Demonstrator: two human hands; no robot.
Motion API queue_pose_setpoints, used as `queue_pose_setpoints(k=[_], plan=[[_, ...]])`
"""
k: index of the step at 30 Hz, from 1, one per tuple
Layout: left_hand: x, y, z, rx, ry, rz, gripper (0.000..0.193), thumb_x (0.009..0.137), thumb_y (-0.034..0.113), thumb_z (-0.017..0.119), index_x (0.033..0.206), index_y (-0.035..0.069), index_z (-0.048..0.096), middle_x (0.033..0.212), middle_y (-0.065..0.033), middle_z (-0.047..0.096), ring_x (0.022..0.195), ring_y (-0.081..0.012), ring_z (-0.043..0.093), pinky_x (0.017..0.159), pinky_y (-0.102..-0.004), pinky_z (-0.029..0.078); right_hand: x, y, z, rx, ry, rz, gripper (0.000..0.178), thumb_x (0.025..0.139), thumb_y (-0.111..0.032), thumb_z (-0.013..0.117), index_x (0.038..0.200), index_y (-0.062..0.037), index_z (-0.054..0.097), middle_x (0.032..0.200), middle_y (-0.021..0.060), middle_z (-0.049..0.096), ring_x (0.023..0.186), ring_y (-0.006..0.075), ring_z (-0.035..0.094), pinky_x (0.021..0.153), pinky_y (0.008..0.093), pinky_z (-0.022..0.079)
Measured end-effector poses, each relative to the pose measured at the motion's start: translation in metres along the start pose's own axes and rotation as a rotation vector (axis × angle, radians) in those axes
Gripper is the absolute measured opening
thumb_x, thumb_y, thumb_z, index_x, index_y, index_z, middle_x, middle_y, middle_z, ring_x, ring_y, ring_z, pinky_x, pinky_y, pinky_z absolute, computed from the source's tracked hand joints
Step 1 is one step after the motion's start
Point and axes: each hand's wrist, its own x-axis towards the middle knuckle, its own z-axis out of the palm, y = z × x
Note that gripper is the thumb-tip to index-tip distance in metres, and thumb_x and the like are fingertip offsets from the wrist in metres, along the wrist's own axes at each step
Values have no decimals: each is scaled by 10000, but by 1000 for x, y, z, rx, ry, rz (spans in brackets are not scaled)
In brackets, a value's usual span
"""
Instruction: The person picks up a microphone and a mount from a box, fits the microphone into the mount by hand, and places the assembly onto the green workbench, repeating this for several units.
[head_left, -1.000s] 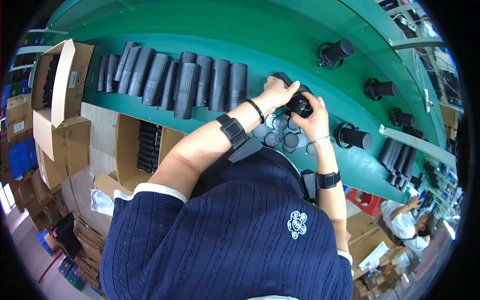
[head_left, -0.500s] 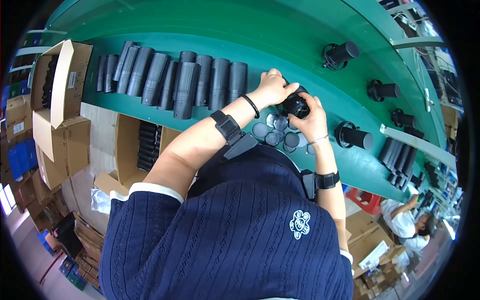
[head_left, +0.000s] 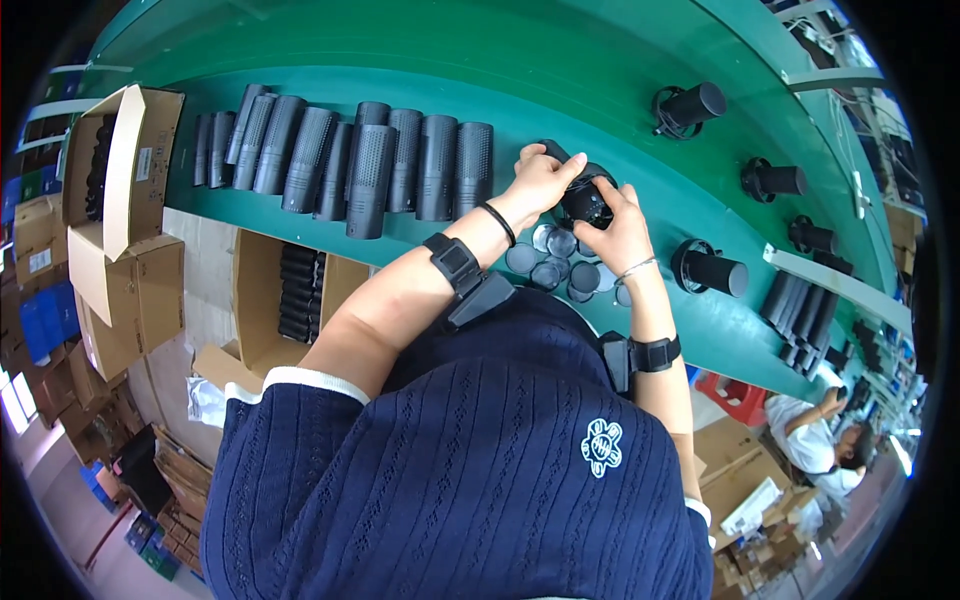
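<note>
Both hands are closed on a black cylindrical housing [head_left: 588, 206], its round end turned toward me. My left hand [head_left: 543, 182] grips its far left side, thumb lying along the top. From the right, my right hand [head_left: 622, 232] has its fingers and thumb around the rim of that near end. The hands hide much of the housing. Just below them, several small round translucent discs [head_left: 520, 258] lie loose on the green bench [head_left: 420, 262]. Left of my left hand is a row of black perforated cylinders [head_left: 372, 180], standing close together.
Black cylinders with round ring mounts [head_left: 712, 272] are spread along the right side. Beyond them, more black tubes [head_left: 797, 310] lie by a pale bar [head_left: 840, 285]. Open cardboard boxes [head_left: 140, 170] stand at the left. A person in white [head_left: 810, 440] is at the far right.
My left hand has shifted slightly down and its thumb has moved left on the housing. The right hand's fingers have drawn up over the rim. The housing is tilted a little differently.
</note>
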Motion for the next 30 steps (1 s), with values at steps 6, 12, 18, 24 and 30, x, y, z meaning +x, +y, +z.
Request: queue_pose_setpoints(k=[6, 12, 18, 24, 30], plan=[[-5, 12, 0, -23, -12, -34, 583, 901, 492, 545, 894, -77, 670, 1269, -226, 461, 1340, -301, 167, 1049, -424, 246, -4, 9, 0, 42, 48, -39, 607, 583, -165, 756, 1145, -16, 583, 916, 155, 552, 857, 321, 586, 774, 367, 491], [-9, 12, -4, -155, -103, -79, 556, 903, 474, 553, 929, -69, 669, 1366, -237, 342, 1359, -300, 115, 1071, -428, 218, -4, -2, 1, 93, 54, -17, 580, 578, -148, 756, 1120, -20, 592, 945, 158, 552, 875, 321, 588, 779, 369, 491], [-4, 14, -8, -165, -106, -91, 563, 899, 469, 562, 944, -84, 662, 1388, -244, 301, 1364, -310, 107, 1075, -428, 226, 4, -4, 0, 8, 4, 1, 572, 579, -143, 753, 1110, -6, 589, 952, 167, 546, 881, 315, 583, 786, 356, 485], [-9, 18, -5, -172, -69, -91, 567, 892, 469, 574, 952, -88, 661, 1388, -246, 304, 1361, -319, 120, 1076, -425, 224, -4, -6, 3, 18, 108, -26, 565, 581, -153, 757, 1103, -19, 587, 941, 160, 575, 857, 308, 596, 779, 360, 493], [-4, 9, -6, -229, -102, -83, 538, 897, 450, 575, 947, -78, 664, 1378, -242, 333, 1363, -307, 88, 1077, -438, 210, -1, -13, 3, -10, 58, -3, 579, 586, -156, 752, 1115, 1, 578, 934, 154, 572, 849, 302, 600, 759, 363, 496]])
